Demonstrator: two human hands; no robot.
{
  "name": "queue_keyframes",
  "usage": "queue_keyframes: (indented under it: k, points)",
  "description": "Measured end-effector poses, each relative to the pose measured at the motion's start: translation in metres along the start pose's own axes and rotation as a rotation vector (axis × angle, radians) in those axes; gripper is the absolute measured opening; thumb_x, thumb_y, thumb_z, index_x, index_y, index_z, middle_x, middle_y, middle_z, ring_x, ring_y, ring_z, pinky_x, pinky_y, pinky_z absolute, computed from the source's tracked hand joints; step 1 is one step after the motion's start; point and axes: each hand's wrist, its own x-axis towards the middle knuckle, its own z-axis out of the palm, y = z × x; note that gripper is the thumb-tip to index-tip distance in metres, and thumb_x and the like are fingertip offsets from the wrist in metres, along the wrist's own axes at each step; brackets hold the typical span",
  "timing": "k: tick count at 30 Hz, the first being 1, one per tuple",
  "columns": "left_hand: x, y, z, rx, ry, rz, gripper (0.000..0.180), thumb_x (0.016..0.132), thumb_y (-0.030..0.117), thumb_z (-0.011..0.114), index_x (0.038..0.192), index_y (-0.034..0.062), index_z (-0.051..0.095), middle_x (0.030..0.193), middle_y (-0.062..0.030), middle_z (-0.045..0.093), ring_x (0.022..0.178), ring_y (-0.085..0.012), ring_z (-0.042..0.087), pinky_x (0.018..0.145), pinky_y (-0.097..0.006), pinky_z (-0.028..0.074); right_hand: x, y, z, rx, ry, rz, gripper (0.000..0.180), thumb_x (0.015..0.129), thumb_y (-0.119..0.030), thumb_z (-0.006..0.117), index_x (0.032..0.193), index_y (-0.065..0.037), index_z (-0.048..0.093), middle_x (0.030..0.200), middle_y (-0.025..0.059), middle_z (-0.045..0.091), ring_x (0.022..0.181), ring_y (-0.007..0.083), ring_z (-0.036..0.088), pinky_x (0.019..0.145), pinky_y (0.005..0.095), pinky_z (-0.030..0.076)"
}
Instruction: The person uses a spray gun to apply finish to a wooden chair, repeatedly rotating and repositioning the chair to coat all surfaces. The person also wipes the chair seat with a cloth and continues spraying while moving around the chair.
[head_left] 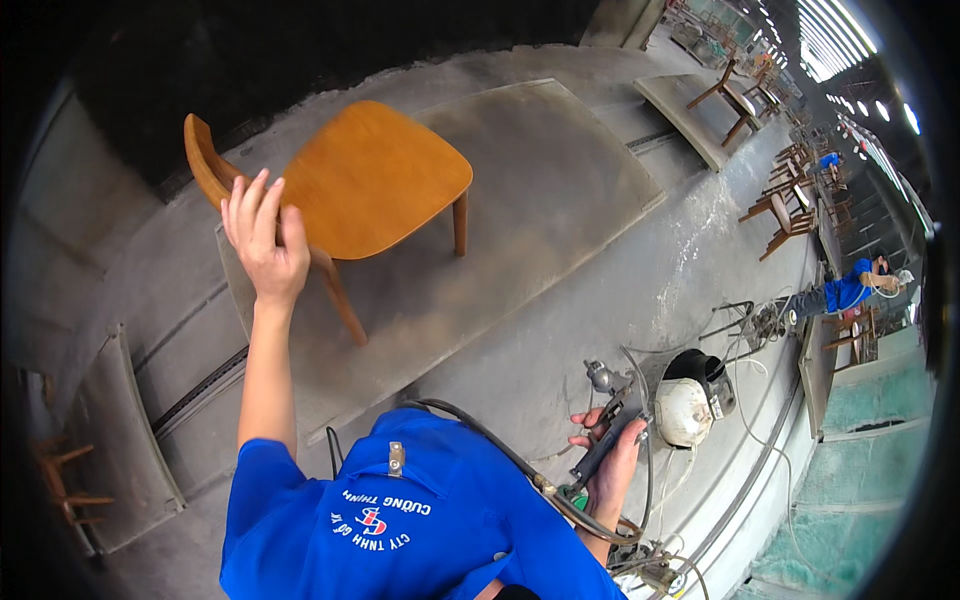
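An orange-brown wooden chair (378, 180) stands upright on a flat grey panel (560, 200), its backrest to the left. My left hand (265, 235) is raised in front of the backrest's near end, fingers stretched out and nothing in them. Whether it touches the wood, I cannot tell. Held low at the right, a spray gun (612, 437) with a metal front end is gripped in my right hand (615, 480). A dark hose (490, 435) runs across my blue shirt toward that hand.
A white rounded container (684, 412) with a black opening sits right of the spray gun, hoses trailing around it. Another panel with a chair (735, 100) is farther back. More chairs (785, 215) and a person in blue (850, 287) are at the right. Another panel (115, 450) lies left.
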Motion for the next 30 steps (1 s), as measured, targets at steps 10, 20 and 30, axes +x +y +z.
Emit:
queue_keyframes:
  k: [10, 20, 30]
  points:
    - [0.081, -0.129, 0.052, 0.071, 0.245, -0.167, 0.028, 0.101, 0.020, 0.052, 0.107, -0.0033, 0.066, 0.105, -0.0175, 0.068, 0.102, -0.0333, 0.064, 0.093, -0.042, 0.048, 0.017, -0.041, 0.032, 0.033, -0.142, -0.194, 0.090, 0.084, -0.083, 0.044, 0.114, 0.001, 0.052, 0.090, 0.0124, 0.062, 0.081, 0.0220, 0.066, 0.047, 0.0229, 0.044]
    - [0.132, -0.291, 0.082, -0.223, 0.012, -0.499, 0.058, 0.104, 0.043, 0.050, 0.125, -0.0112, 0.052, 0.122, -0.0222, 0.059, 0.116, -0.0285, 0.057, 0.101, -0.038, 0.044, 0.008, -0.014, 0.031, -0.136, 0.067, -0.066, 0.075, 0.095, -0.072, 0.041, 0.116, -0.001, 0.052, 0.090, 0.0109, 0.063, 0.079, 0.0191, 0.066, 0.046, 0.0220, 0.041]
    - [0.138, -0.340, 0.098, -0.488, 0.047, -0.424, 0.047, 0.100, 0.037, 0.062, 0.125, -0.0023, 0.057, 0.115, -0.0106, 0.063, 0.108, -0.0169, 0.058, 0.100, -0.032, 0.044, -0.016, 0.012, 0.029, -0.275, 0.189, 0.049, 0.062, 0.101, -0.063, 0.039, 0.114, -0.003, 0.052, 0.089, 0.0095, 0.062, 0.077, 0.0177, 0.066, 0.046, 0.0230, 0.042]
